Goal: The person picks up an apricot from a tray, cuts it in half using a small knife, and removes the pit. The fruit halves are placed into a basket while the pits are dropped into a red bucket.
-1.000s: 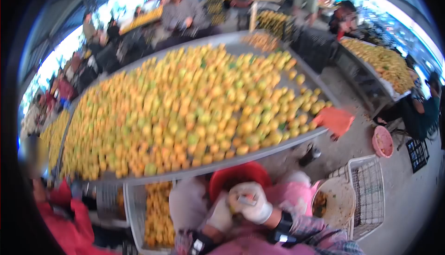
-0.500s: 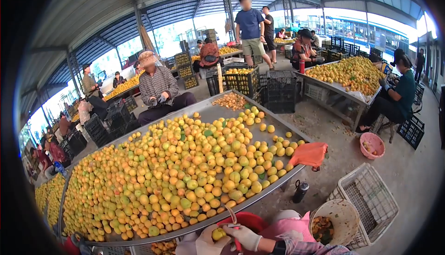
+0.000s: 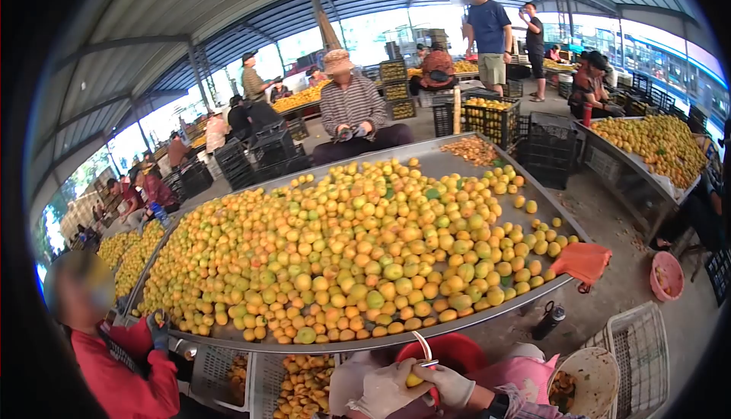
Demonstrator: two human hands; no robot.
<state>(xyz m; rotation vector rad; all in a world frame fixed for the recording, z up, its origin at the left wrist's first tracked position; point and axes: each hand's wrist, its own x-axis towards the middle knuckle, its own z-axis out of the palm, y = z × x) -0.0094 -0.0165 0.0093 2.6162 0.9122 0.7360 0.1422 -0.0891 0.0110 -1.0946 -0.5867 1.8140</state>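
Note:
In white gloves, both my hands meet low in the frame, over my lap. My left hand (image 3: pixel 386 390) is closed round a yellow apricot (image 3: pixel 413 380), only part of which shows. Gripped in my right hand (image 3: pixel 451 387) is a red-handled metal tool (image 3: pixel 434 398) with a thin curved piece standing up; its working end is right at the fruit. A red basin (image 3: pixel 461 349) sits just behind my hands, partly hidden. Past it, a metal sorting table (image 3: pixel 560 213) bears a wide heap of apricots (image 3: pixel 327 251).
An orange cloth (image 3: pixel 582 261) hangs over the table's right corner. A dirty bucket (image 3: pixel 601 373), a pale crate (image 3: pixel 643 350) and a black bottle (image 3: pixel 548 320) stand at right. Crates of split fruit (image 3: pixel 304 388) are at lower left, beside a person in red (image 3: pixel 122 366). Another person (image 3: pixel 354 107) sits opposite.
The view has swung left, bringing the person in red and the crates of split fruit into sight. My hands stay together on the apricot and tool.

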